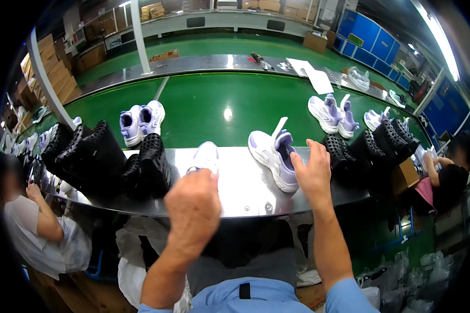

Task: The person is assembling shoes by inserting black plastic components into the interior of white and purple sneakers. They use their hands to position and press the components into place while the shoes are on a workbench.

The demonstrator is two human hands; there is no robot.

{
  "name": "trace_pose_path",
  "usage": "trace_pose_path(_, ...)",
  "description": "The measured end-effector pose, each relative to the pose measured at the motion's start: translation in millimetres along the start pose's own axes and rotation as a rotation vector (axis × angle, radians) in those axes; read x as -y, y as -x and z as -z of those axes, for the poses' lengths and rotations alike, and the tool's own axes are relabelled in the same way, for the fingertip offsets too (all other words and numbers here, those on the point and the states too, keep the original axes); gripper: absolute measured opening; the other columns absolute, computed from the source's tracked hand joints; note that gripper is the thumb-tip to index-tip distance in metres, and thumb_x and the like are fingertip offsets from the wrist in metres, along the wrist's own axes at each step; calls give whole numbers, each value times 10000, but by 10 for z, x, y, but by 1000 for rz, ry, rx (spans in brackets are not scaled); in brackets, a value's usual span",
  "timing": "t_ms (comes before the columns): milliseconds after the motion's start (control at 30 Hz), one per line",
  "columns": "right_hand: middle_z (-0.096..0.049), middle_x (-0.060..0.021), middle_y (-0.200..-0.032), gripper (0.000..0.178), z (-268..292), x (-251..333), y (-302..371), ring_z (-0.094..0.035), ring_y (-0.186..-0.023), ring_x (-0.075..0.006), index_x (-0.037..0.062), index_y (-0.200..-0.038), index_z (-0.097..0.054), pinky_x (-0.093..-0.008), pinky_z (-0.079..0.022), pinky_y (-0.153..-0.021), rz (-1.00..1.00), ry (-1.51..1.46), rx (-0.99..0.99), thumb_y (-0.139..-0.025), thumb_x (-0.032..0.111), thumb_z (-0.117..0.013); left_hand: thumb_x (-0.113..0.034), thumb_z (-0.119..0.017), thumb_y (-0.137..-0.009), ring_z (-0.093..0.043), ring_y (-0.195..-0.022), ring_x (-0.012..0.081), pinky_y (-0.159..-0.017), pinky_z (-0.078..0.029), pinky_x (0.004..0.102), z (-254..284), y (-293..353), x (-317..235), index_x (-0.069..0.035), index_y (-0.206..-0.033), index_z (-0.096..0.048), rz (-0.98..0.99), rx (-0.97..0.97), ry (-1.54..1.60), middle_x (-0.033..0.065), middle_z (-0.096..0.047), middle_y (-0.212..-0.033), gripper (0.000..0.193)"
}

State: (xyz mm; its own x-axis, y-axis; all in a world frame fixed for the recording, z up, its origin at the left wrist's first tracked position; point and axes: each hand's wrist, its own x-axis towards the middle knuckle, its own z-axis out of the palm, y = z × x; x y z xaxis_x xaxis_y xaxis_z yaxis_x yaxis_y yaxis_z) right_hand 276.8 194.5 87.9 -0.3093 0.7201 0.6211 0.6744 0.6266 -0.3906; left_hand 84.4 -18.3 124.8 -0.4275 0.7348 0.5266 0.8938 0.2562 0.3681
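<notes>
White-lilac sneaker (pixel 207 152) on steel desk (pixel 240 194), near end covered by left hand (pixel 193 208); fingers curled, grip hidden, cannot tell if pinching. Right hand (pixel 314 169) open, fingers spread, beside heel of second white-lilac sneaker (pixel 266 152), tongue upright; contact unclear. Behind, sneaker pairs (pixel 151 116) on green surface (pixel 209 112). Black knobbly-topped objects (pixel 154 161) flank both sides.

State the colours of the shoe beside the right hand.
White with lavender parts; the shoe shows best in the head view.
</notes>
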Motion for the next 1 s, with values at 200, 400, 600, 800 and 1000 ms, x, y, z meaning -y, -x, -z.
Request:
trace_pose_path(200, -694, -316, -1253, 754, -50, 291, 80, -667, -1202, -474, -44, -1391, -579, -495, -516, -1060, -408, -202, 689, -846, 441, -767, -345, -717, -949, -723, -971, 447, -857, -563, 526, -1002, -400, -363, 27, -1180, -719, 255, 313, 201, 272, -750, -967, 438)
trace_pose_path(400, -684, -153, -1330, 602, -287, -58, -207, -646, -1252, -316, 37, -1402, -569, -403, -518, -1024, -37, -529, 415, -859, 195, -776, -208, -666, -850, -727, -921, 457, -867, -569, 514, -1211, -692, -361, 21, -997, -793, 211, 379, 306, 297, -730, -875, 301)
trace_pose_path(600, -662, -156, -932, 249, -526, -161, -101, -627, -940, -357, 53, -1009, -687, -445, -518, -865, 233, -629, 347, -763, 34, -656, -91, -633, -827, -718, -807, 483, -787, -574, 540, -1389, -692, -238, 51, -826, -761, 135, 147, 249, 303, -712, -808, 191)
trace_pose_path(800, -664, -164, -1057, 322, -630, 92, -14, -615, -1062, -366, 53, -1078, -647, -488, -457, -974, 297, -433, 199, -780, 140, -729, -10, -676, -873, -720, -916, 436, -832, -564, 495, -1265, -609, -237, -2, -1260, -684, 127, 144, 349, 257, -741, -974, 387)
trace_pose_path(1000, -568, -236, -1304, 549, -343, 372, 550, -573, -1174, -431, 15, -1260, -547, -500, -485, -964, -85, -304, -11, -840, 247, -814, 30, -727, -817, -631, -1023, 338, -848, -554, 436, -857, -514, -651, -103, -1263, -712, -266, -37, 156, 149, -620, -1130, 465)
